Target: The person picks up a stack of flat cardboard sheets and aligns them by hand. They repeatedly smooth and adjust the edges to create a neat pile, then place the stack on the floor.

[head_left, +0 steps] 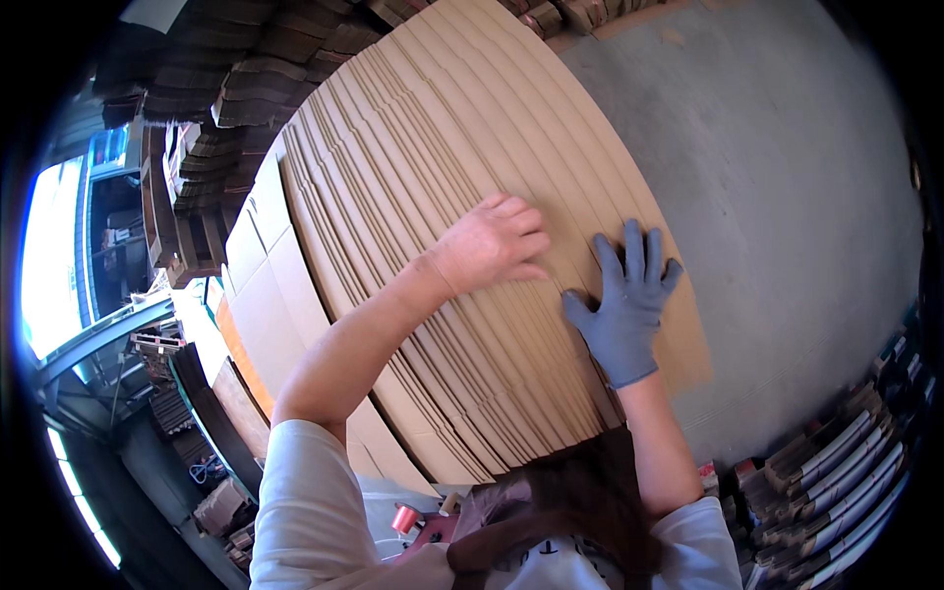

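Observation:
A tall fanned stack of flat brown cardboard sheets (433,147) fills the middle of the view, its edges stepped like a deck of cards. My left hand (492,244) is bare and rests on top of the sheets with its fingers curled onto their edges. To its right, my right hand (627,300) wears a grey-blue glove and lies flat on the stack with the fingers spread. Neither hand holds anything.
Grey concrete floor (787,177) lies to the right of the stack. Piles of folded cardboard (246,69) and wooden pallets (172,226) stand at the upper left. Stacked printed flat boxes (846,462) sit at the lower right. A red tape dispenser (408,518) hangs near my waist.

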### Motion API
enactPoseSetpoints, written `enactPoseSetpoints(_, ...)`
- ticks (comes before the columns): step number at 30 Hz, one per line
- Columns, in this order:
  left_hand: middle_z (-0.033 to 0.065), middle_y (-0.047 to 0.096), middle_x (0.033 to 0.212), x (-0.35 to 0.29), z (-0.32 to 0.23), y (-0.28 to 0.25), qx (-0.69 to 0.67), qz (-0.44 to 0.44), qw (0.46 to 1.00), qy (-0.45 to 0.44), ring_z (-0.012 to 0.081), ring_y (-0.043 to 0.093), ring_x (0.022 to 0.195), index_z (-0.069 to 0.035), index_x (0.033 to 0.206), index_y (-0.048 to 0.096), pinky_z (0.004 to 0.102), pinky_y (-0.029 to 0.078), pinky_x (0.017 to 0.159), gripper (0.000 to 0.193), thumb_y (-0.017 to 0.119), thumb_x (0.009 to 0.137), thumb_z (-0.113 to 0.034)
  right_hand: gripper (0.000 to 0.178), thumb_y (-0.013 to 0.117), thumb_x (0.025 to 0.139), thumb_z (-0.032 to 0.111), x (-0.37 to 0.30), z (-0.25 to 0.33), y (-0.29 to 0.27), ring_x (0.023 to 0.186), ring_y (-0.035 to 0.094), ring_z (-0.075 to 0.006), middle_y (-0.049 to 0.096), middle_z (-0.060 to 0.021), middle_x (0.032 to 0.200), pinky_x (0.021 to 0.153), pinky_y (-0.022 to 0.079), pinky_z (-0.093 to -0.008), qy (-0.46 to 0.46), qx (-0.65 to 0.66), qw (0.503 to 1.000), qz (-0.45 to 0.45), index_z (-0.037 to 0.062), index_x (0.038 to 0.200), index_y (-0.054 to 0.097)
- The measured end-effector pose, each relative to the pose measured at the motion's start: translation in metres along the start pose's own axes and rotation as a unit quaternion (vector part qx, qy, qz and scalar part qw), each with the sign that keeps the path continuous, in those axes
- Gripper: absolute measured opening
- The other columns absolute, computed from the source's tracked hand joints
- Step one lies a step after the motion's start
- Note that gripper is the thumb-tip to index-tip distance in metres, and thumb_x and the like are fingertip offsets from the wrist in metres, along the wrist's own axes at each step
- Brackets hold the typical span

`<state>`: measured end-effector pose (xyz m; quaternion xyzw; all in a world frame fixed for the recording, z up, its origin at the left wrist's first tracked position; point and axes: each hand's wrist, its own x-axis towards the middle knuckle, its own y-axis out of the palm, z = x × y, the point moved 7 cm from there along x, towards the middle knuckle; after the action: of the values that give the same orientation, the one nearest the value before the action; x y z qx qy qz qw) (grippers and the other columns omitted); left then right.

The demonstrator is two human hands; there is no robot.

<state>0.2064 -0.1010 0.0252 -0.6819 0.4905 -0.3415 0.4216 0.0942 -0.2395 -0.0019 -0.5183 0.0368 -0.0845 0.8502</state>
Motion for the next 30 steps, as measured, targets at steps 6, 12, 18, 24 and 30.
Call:
enactPoseSetpoints(6, 0.0012, 0.058, 0.1, -0.0022, 0.0045, 0.0069, 0.004, 0.012, 1.0, 0.002, 0.0237, 0.057, 0.102, -0.013, 0.09, 0.06, 0.0383, 0.047, 0.093, 0.037, 0.08, 0.077, -0.042, 0.075, 0.081, 0.072, 0.041, 0.0005, -0.0009, 0.0029, 0.147, 0.031, -0.0465, 0.039, -0.0203, 0.159, 0.112, 0.021, -0.0709, 0.005, -0.008, 1.0, 0.009, 0.0146, 0.139, 0.059)
enactPoseSetpoints(12, 0.001, 0.058, 0.1, -0.0025, 0.0055, 0.005, -0.018, 0.002, 1.0, 0.007, 0.0235, 0.056, 0.102, -0.013, 0.09, 0.06, 0.0384, 0.047, 0.092, 0.037, 0.081, 0.077, -0.041, 0.078, 0.082, 0.071, 0.042, 0.0001, -0.001, 0.0033, 0.147, 0.031, -0.0468, 0.038, -0.0207, 0.16, 0.113, 0.021, -0.0707, 0.004, -0.011, 1.0, 0.01, 0.0144, 0.139, 0.059)
enactPoseSetpoints(18, 0.0016, 0.058, 0.101, -0.0029, 0.0044, 0.0024, -0.013, 0.006, 1.0, 0.004, 0.0238, 0.056, 0.103, -0.013, 0.092, 0.061, 0.0384, 0.046, 0.092, 0.036, 0.081, 0.078, -0.04, 0.081, 0.083, 0.068, 0.043, -0.0003, -0.0015, 0.0044, 0.148, 0.031, -0.0461, 0.037, -0.0201, 0.161, 0.113, 0.021, -0.0711, 0.009, -0.022, 1.0, 0.014, 0.0154, 0.141, 0.058)
enactPoseSetpoints(24, 0.0023, 0.058, 0.1, -0.0024, 0.0054, 0.0035, -0.027, 0.005, 1.0, 0.005, 0.0243, 0.056, 0.102, -0.013, 0.092, 0.061, 0.0391, 0.047, 0.092, 0.035, 0.081, 0.079, -0.04, 0.082, 0.085, 0.067, 0.041, -0.001, -0.0019, 0.0038, 0.148, 0.031, -0.0458, 0.037, -0.0199, 0.161, 0.113, 0.022, -0.0717, 0.007, -0.023, 1.0, 0.004, 0.0159, 0.14, 0.058)
enactPoseSetpoints(30, 0.0029, 0.057, 0.099, -0.0019, 0.0041, 0.0004, -0.025, 0.0, 1.0, 0.009, 0.0243, 0.056, 0.102, -0.013, 0.089, 0.061, 0.0386, 0.047, 0.092, 0.035, 0.08, 0.079, -0.04, 0.083, 0.086, 0.066, 0.04, 0.0001, -0.0025, 0.0036, 0.148, 0.031, -0.0463, 0.037, -0.0195, 0.161, 0.113, 0.022, -0.072, 0.004, -0.021, 1.0, 0.001, 0.0163, 0.141, 0.058)
